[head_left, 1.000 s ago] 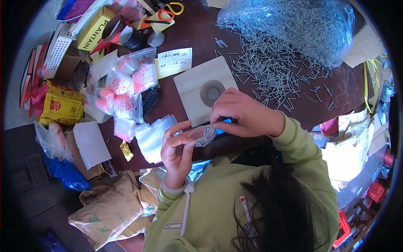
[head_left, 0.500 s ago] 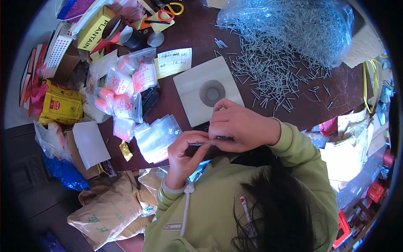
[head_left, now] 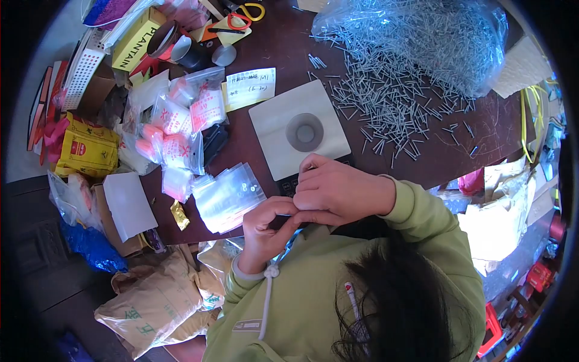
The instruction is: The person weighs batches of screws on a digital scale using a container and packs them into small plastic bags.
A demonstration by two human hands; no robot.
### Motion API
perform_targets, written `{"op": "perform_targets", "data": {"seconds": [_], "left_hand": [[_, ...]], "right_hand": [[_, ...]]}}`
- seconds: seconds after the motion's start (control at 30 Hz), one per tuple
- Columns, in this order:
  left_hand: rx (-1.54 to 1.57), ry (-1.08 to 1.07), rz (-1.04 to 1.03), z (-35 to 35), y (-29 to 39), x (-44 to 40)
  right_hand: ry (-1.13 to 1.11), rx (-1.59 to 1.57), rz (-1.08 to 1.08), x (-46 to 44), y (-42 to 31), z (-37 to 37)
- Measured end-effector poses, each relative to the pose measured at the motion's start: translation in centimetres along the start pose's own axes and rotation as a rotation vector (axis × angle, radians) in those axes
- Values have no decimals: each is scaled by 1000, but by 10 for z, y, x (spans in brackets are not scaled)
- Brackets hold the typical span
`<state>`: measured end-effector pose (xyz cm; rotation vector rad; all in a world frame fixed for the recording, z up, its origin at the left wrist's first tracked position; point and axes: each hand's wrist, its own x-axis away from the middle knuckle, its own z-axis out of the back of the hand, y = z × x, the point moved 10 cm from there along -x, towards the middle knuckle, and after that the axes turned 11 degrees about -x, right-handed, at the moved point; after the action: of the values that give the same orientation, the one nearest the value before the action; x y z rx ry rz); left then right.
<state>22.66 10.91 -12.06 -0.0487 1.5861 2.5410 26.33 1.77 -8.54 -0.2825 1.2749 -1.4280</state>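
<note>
My left hand [head_left: 265, 230] and my right hand [head_left: 339, 192] meet at the near table edge, thumbs and fingers pinched together. What they hold between them is mostly hidden and too small to name. Just beyond my right hand lies a flat scale [head_left: 271, 123] with a pale square top and dark buttons. A round grey cup [head_left: 305, 133] sits on it. Left of my left hand, a fanned stack of clear zip bags [head_left: 223, 202] rests on the table.
Loose nails [head_left: 386, 102] spill from a big clear bag [head_left: 422, 42] at the back right. Filled plastic bags [head_left: 181, 120], a handwritten note [head_left: 250, 87] and a gold wrapper [head_left: 179, 215] lie at left. Scissors [head_left: 247, 15] are at the back.
Both hands have shifted slightly; the right hand has moved a little left and down, its fingers nearer the left hand. The thin strip seen between the fingers is now hidden.
</note>
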Motion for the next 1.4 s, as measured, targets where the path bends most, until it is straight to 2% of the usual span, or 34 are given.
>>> {"op": "perform_targets", "data": {"seconds": [0.17, 0.37, 0.57, 0.8, 1.0, 1.27, 1.4], "left_hand": [[105, 73, 52, 19, -5, 2], [199, 123, 113, 29, -15, 5], [91, 111, 129, 36, -16, 14], [172, 184, 204, 45, -25, 31], [140, 163, 280, 87, -53, 69], [-144, -101, 613, 145, -97, 165], [-201, -94, 779, 153, -124, 210]], "right_hand": [[84, 60, 44, -1, -9, 17], [86, 92, 27, 0, -8, 17], [51, 64, 29, -1, -10, 10], [58, 50, 15, -2, -2, 1], [105, 109, -45, 7, 10, 20], [238, 197, -148, 29, 16, 63], [268, 208, -194, 33, 20, 71]]}}
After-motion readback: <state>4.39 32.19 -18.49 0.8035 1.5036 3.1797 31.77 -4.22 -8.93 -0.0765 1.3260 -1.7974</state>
